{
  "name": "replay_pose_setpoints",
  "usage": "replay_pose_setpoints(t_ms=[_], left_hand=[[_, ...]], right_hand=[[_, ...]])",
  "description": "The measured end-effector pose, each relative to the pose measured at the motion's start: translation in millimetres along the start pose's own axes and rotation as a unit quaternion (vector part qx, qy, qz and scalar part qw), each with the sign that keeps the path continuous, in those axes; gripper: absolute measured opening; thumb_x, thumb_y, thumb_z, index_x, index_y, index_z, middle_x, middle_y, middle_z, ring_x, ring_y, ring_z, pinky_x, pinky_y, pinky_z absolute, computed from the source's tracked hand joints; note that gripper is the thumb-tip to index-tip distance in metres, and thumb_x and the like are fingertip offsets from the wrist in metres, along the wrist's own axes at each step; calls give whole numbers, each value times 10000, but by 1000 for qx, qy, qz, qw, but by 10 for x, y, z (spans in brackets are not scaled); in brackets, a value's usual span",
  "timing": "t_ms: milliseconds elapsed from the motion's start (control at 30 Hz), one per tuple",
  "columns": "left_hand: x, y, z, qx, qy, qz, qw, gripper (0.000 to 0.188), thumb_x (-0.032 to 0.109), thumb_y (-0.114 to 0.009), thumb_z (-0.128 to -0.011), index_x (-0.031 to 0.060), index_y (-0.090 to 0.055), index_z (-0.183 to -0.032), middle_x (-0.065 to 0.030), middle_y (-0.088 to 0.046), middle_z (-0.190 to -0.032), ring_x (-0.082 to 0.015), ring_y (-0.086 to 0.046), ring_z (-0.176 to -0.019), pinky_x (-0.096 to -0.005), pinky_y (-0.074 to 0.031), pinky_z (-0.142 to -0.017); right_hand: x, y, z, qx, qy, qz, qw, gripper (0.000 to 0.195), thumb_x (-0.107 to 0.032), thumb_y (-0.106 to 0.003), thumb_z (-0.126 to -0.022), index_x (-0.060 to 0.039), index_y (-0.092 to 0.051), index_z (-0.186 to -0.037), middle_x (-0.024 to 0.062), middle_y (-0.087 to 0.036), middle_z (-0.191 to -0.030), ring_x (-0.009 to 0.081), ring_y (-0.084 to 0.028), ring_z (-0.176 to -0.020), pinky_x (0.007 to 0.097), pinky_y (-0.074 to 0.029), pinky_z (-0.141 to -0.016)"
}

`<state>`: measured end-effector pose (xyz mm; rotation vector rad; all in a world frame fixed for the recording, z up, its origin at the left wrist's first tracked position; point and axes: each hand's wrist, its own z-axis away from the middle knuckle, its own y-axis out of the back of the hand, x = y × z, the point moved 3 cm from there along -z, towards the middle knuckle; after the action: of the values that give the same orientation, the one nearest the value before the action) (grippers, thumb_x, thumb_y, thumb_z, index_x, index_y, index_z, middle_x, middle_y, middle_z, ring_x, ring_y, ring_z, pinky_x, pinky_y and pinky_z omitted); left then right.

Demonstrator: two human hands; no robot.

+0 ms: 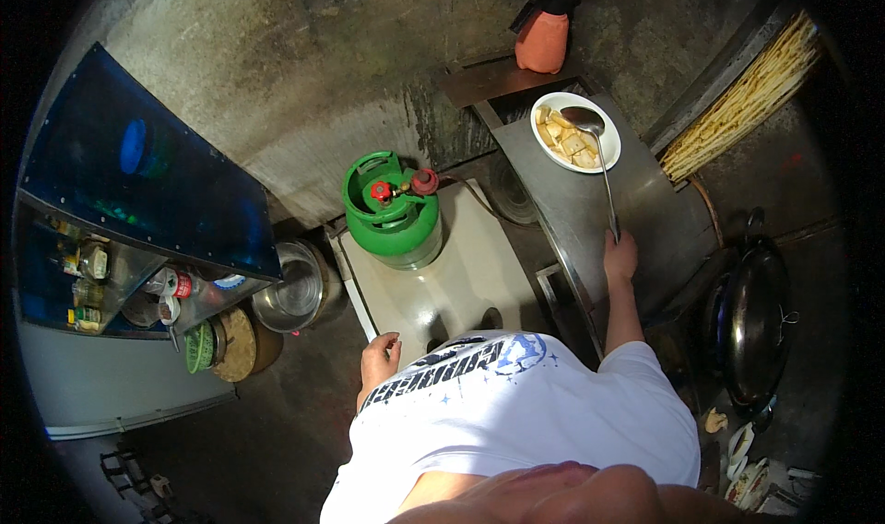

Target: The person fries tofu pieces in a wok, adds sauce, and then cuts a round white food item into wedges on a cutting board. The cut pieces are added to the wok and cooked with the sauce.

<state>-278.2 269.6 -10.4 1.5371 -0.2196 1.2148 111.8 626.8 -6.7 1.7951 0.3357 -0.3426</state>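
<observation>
My right hand [621,256] grips the handle end of a long metal ladle [606,178]. The ladle's bowl rests at a white oval bowl [545,154] that holds pale, yellowish chunks of food [570,142]. This bowl stands on a steel counter [581,213]. My left hand [380,359] is beside the near left edge of a cream-topped table [477,247], fingers slightly curled, with nothing seen in it. On that table stands a green gas cylinder [397,230] with a red valve knob and a red regulator.
An orange pump sprayer [543,43] stands behind the counter. At right are a bundle of thin dry stalks [747,95] and a large dark wok [757,327]. At left, a blue cabinet [152,171] holds jars over its lower shelf, beside a metal pot [294,289] and a green basket [200,346].
</observation>
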Motion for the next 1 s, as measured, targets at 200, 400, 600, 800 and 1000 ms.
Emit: replay_pose_setpoints(t_ms=[200, 400, 600, 800, 1000], left_hand=[[-117, -36, 2, 11, -5, 24, 1000, 192, 56, -617, -760, 8, -623, -946, -159, -625, -825, -249, -614, -707, -327, -480, -635], [-130, -15, 15, 9, -19, 16, 1000, 183, 60, -616, -759, 9, -623, -935, -156, -622, -806, -261, -608, -698, -335, -476, -640], [-173, 11, 42, 11, -5, 19, 1000, 166, 64, -616, -756, 13, -626, -914, -153, -618, -788, -275, -603, -697, -343, -472, -648], [-167, 74, 65, 9, -18, 11, 1000, 173, 58, -617, -749, 14, -627, -916, -156, -618, -791, -276, -606, -704, -345, -472, -648], [-247, 116, 120, 14, -7, -1, 1000, 171, 64, -620, -752, 15, -628, -915, -156, -619, -796, -275, -608, -707, -347, -473, -649]], right_hand=[[90, 77, 55, -24, -25, 47, 998, 367, -337, -539, -846, 24, -580, -904, 221, -561, -881, 393, -530, -851, 472, -429, -722], [307, -1, 115, 24, -10, 84, 996, 404, -342, -564, -836, 26, -587, -1000, 208, -562, -908, 378, -538, -858, 464, -443, -745], [266, 77, 120, 0, -44, 81, 996, 404, -337, -595, -817, 30, -588, -987, 207, -563, -903, 370, -544, -854, 452, -453, -731], [249, 120, 90, -42, -58, 69, 995, 357, -307, -556, -853, 27, -583, -976, 214, -565, -921, 371, -547, -858, 458, -445, -717], [18, 226, 190, 9, -78, -65, 995, 332, -296, -504, -886, 22, -578, -950, 208, -595, -943, 366, -561, -876, 422, -446, -693]])
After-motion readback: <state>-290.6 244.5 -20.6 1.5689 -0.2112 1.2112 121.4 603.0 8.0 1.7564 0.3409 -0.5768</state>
